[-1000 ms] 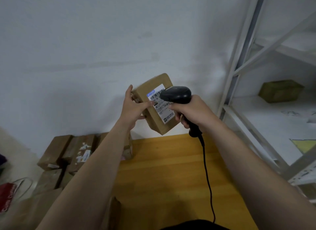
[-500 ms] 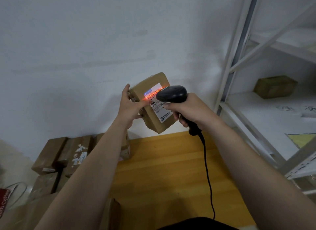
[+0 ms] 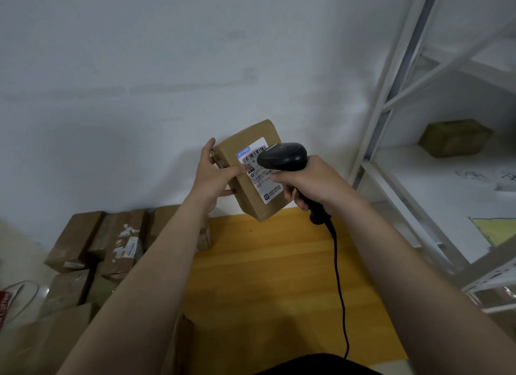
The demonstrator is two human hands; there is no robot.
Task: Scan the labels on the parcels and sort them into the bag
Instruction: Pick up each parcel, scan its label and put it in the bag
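My left hand [image 3: 215, 176] grips a brown cardboard parcel [image 3: 252, 190] by its left edge and holds it up in front of the wall, tilted, with its white barcode label [image 3: 255, 158] facing me. My right hand [image 3: 310, 183] is closed around the handle of a black corded barcode scanner [image 3: 282, 155], whose head hovers just over the label's right part. No red scan light shows on the label. A brown paper bag [image 3: 47, 344] stands at the lower left, partly hidden by my left forearm.
Several more brown parcels [image 3: 95, 246] lie stacked at the left, beside the yellow wooden table [image 3: 265, 277]. The scanner cable [image 3: 339, 285] trails down over the table. A white metal shelf rack [image 3: 418, 179] at the right holds one box [image 3: 455, 137]. A red bag [image 3: 4, 305] sits at the far left.
The red scan line that lit the barcode half a second ago is gone. Parcel and scanner stay held together in about the same place.
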